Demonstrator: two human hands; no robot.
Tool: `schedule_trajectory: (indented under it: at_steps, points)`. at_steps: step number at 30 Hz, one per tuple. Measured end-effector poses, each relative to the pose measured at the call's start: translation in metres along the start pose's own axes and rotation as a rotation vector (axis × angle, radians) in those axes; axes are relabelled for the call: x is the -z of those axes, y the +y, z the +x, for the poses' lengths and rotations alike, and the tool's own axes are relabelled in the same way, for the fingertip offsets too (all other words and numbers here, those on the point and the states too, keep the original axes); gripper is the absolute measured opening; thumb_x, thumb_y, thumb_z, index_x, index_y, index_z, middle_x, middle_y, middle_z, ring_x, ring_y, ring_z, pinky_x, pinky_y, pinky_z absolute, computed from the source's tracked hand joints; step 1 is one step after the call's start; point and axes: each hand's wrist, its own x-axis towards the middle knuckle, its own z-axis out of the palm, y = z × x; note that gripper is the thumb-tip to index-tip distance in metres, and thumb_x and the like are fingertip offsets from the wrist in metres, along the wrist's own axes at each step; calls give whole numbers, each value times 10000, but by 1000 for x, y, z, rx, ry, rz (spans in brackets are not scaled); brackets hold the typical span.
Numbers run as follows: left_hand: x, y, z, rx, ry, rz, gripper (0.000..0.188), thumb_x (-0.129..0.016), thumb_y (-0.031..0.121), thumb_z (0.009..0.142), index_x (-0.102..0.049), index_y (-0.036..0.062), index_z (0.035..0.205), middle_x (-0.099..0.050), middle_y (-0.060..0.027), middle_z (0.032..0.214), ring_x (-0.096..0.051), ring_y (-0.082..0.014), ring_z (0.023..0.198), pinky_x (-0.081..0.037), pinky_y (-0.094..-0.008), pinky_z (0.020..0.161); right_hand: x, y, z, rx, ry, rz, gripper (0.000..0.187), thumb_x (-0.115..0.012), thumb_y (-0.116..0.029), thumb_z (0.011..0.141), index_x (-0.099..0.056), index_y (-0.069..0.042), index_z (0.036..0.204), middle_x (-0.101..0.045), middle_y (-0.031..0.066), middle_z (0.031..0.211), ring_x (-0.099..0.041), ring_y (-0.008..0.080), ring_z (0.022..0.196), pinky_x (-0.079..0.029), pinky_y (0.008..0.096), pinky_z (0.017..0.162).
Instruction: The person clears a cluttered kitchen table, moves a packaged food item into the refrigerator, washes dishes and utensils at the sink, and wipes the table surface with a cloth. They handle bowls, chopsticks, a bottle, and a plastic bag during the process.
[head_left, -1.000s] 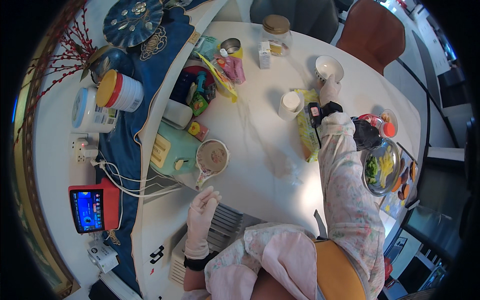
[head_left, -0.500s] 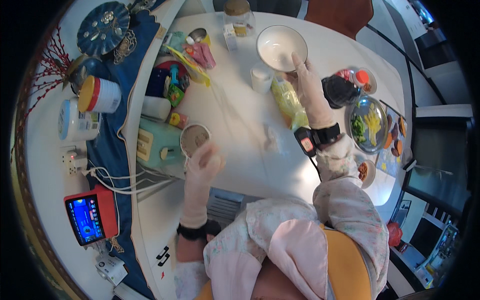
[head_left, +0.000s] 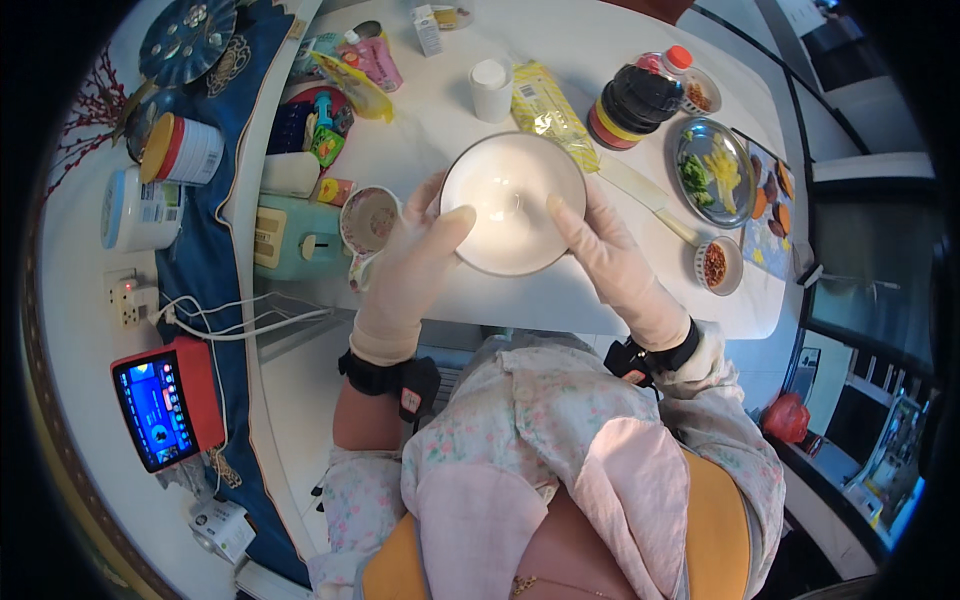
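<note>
A white bowl [head_left: 508, 225] with a thin dark rim is held level between my two gloved hands, close to the table's near edge. My left hand [head_left: 415, 250] grips its left side, thumb over the rim. On the right side my right hand [head_left: 605, 245] does the same, thumb inside and fingers beneath. The bowl's inside shows no contents. Just left of my left hand stands a patterned cup [head_left: 368, 220] with a handle. Beyond the bowl are a yellow packet [head_left: 548, 110] and a white lidded jar [head_left: 491, 92].
To the right are a red-capped dark bottle [head_left: 640, 95], a metal plate [head_left: 713, 170] of chopped green and yellow food, a knife [head_left: 645, 190], and a small bowl [head_left: 718, 266] of red bits. At left are a green toaster [head_left: 295, 240] and a red-framed screen [head_left: 165, 405].
The bowl has come from the far side of the table toward me in my right hand. My left hand has left the patterned cup's side and now grips the bowl too.
</note>
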Motion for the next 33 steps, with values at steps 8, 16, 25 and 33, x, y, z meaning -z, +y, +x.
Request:
schedule_trajectory:
  at_steps: [8,16,25,33]
  points:
    - [38,-36,-61,2,36,269,370,-470,150,933,-475,-39,1251,-574,-103,1159,-554,-152,1067,-449,-281,917,65,46,15,-277,-48,-195,497,-542,-339,963,-467,-20,1336,-587,100,1135,-591,152,933,-486,272,835]
    - [73,-68,-116,207,264,-247,614,-572,364,883,-402,-11,1340,-508,-156,1284,-508,-254,1193,-416,-386,1003,108,118,49,105,135,-965,566,-708,-286,784,-524,-105,1287,-578,230,1201,-583,384,1048,-467,406,909]
    - [83,-82,-114,213,244,-249,688,-635,336,840,-364,-8,1371,-469,-158,1341,-490,-274,1219,-384,-419,1040,62,184,70,-23,-188,-1259,682,-689,-205,748,-402,-229,1366,-390,152,1427,-557,397,1078,-489,414,896]
    - [93,-101,-107,264,180,-280,639,-550,323,902,-321,-10,1396,-419,-171,1388,-419,-291,1282,-305,-414,1097,59,184,76,-205,-230,-525,477,-642,-100,854,-457,-63,1293,-591,79,1180,-565,169,1053,-473,282,887]
